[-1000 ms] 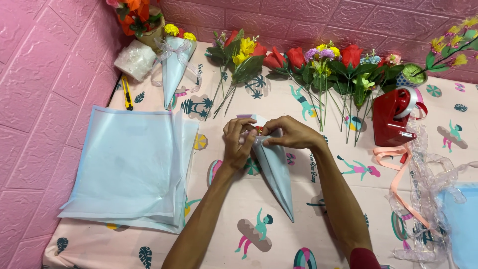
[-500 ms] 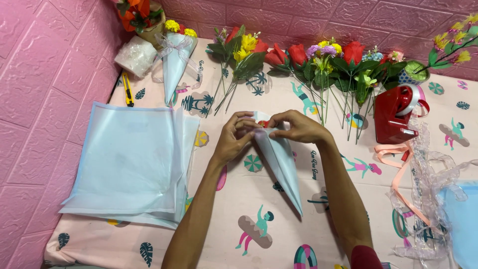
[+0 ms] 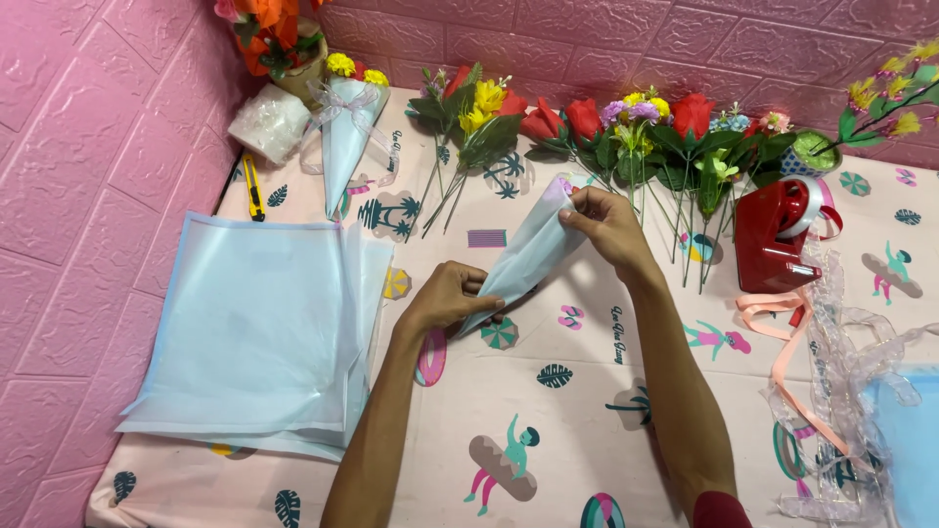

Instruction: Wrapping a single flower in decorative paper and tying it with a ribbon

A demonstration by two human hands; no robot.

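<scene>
Two hands at frame centre hold pale blue paper cone lifted above tabletop. Left hand closed around narrow lower end; right hand pinches wide upper rim. Stack of pale blue sheets at left. Row of artificial flowers along top. Red tape dispenser at right, ribbons trailing below.

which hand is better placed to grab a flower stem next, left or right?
Probably the right hand: it pinches the wide end of the pale blue paper cone, right beside the artificial flowers. The left hand grips the cone's narrow end, nearer the stack of paper sheets.
</scene>
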